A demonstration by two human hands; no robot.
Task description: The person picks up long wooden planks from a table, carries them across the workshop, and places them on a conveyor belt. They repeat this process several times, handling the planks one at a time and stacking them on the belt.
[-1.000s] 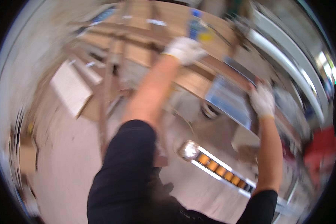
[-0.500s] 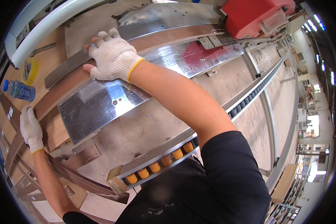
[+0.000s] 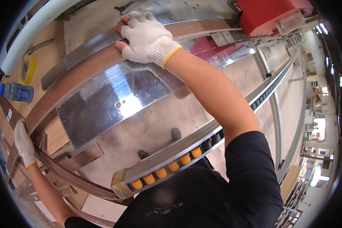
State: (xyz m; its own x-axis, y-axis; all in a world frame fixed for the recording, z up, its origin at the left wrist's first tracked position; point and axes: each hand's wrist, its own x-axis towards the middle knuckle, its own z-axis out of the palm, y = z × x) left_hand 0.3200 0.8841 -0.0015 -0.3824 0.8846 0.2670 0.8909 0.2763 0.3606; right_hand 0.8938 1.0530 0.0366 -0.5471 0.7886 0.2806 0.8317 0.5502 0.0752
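My right hand point(image 3: 146, 38), in a white knitted glove with bare fingertips, lies spread over a long brown strip point(image 3: 74, 83). Its fingers reach toward the grey curved metal guide point(image 3: 78, 59) along the strip's far side. At the far left, my gloved left hand point(image 3: 24, 144) rests by the strip's near-left end, fingers stretched out and close together; its thumb is hidden. A shiny metal plate point(image 3: 98, 108) lies on the near side of the strip. Toward the right, the strip runs to a red machine housing point(image 3: 271, 17).
A roller rail point(image 3: 167, 159) with orange rollers crosses in front of my body. At left stand a blue-capped bottle point(image 3: 17, 92) and a yellow tape roll point(image 3: 28, 70). More brown strips point(image 3: 78, 174) lie at lower left. A pale curved tube point(image 3: 30, 34) spans the upper left.
My right hand has moved right and slightly away along the strip. My left hand has shifted a little left, and the strip's end sits lower left. Shoes now show below the rail.
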